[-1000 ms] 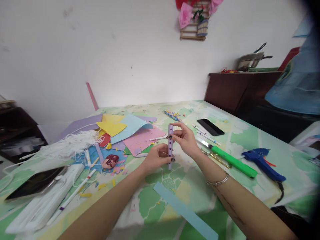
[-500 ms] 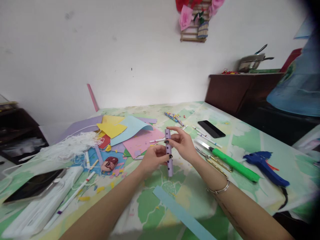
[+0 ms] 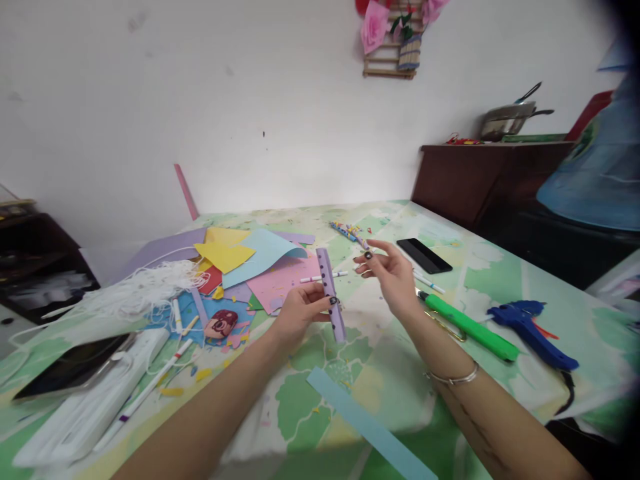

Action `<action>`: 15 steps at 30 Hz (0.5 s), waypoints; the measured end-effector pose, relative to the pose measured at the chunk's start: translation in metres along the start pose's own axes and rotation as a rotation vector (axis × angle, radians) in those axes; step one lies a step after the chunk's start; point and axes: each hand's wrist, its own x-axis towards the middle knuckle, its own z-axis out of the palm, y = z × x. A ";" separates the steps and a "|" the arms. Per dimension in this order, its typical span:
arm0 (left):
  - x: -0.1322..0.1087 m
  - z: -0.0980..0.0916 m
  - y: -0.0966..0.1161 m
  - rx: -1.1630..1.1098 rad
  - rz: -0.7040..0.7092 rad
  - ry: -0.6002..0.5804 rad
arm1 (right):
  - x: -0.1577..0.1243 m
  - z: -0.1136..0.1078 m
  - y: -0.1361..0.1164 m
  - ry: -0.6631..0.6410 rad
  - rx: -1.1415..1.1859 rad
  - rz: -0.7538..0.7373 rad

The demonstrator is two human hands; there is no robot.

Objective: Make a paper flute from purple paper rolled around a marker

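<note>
My left hand (image 3: pixel 303 312) is closed around a purple paper tube (image 3: pixel 329 290) with dark dots, thumb in front. The tube stands nearly upright above the tablecloth, its top leaning left. To the right of it, apart from the tube, my right hand (image 3: pixel 387 270) is raised with fingers loosely spread and nothing visible in them. A white marker (image 3: pixel 310 279) lies behind the tube. Beyond my right hand rest several small rolled paper sticks, one of them a blue dotted stick (image 3: pixel 343 231). A light blue paper strip (image 3: pixel 367 423) lies in front of both hands.
Coloured paper sheets (image 3: pixel 265 257), white string (image 3: pixel 145 290) and a small dark red case (image 3: pixel 221 324) crowd the left. On the right are a black phone (image 3: pixel 425 256), a green-handled knife (image 3: pixel 467 327), partly covered scissors (image 3: pixel 445 325) and a blue glue gun (image 3: pixel 533 333).
My right hand has let go of the tube and moved right. My left hand keeps hold of it, and its top now leans further left.
</note>
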 end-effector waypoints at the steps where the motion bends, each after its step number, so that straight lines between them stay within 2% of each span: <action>1: 0.000 0.000 0.001 -0.021 0.003 0.003 | 0.000 -0.008 -0.004 0.061 -0.031 -0.008; 3: 0.000 -0.001 0.002 -0.054 0.006 0.012 | -0.001 -0.027 -0.011 0.162 -0.157 -0.018; 5: 0.000 -0.003 0.002 -0.079 0.013 0.013 | -0.005 -0.050 -0.014 0.205 -0.381 -0.020; 9: 0.000 -0.005 0.001 -0.101 0.029 -0.007 | -0.023 -0.103 -0.017 0.157 -0.927 0.007; 15: -0.002 -0.006 0.003 -0.141 0.040 -0.045 | -0.059 -0.171 -0.036 0.119 -1.594 0.124</action>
